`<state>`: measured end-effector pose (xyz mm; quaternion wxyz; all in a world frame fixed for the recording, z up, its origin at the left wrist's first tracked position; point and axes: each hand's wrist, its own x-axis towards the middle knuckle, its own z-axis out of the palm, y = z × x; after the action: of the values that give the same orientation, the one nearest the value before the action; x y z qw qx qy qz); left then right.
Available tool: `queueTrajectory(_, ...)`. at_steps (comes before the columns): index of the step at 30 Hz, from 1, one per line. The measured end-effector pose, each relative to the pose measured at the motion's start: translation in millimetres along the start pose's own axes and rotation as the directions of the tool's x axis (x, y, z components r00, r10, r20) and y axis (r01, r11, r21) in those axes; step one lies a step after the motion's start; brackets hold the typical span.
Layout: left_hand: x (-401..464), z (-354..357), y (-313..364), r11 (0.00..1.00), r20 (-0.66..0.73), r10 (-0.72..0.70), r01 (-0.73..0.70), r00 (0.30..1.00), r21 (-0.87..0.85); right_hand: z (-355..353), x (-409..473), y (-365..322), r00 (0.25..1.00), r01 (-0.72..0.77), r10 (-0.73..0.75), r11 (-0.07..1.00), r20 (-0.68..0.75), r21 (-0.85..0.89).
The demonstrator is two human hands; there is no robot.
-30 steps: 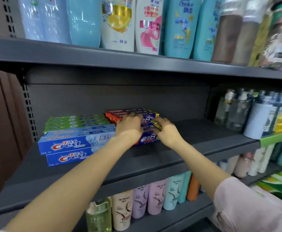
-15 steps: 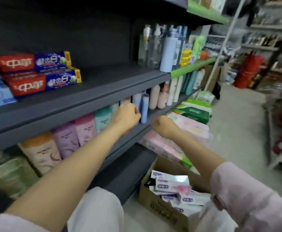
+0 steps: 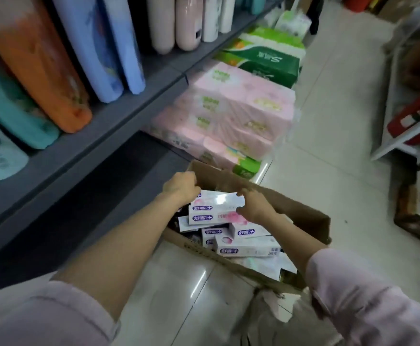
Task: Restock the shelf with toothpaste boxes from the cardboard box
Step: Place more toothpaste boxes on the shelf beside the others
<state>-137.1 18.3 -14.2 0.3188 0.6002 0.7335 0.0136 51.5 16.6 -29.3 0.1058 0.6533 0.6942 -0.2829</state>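
Reaching into the cardboard box [image 3: 301, 216] on the floor beside the shelf [image 3: 129, 113], we grip a small stack of white toothpaste boxes [image 3: 214, 208] at both ends: left hand [image 3: 180, 187] curled over one end, right hand [image 3: 255, 206] pinching the other. More boxes lie loose beneath.
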Motion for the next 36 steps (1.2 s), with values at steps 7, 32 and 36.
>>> queueTrajectory(7, 93.1, 97.3, -21.6, 0.994, 0.227, 0.061, -0.080, 0.972, 0.076, 59.3, 84.3, 57.7, 0.991, -0.038, 0.041, 0.999, 0.130, -0.024)
queueTrajectory(32, 116.8, 212.9, -1.9, 0.937, 0.094, 0.182, -0.201, 0.979, 0.284, 131.4, 121.8, 136.6, 0.968, -0.050, 0.083, 0.989, 0.236, -0.143)
queueTrajectory(36, 101.2, 215.5, 7.1, 0.907, -0.108, 0.336, -0.291, 0.936, 0.306, 136.6, 109.1, 134.2, 0.966, -0.038, 0.042, 0.999, 0.255, -0.019)
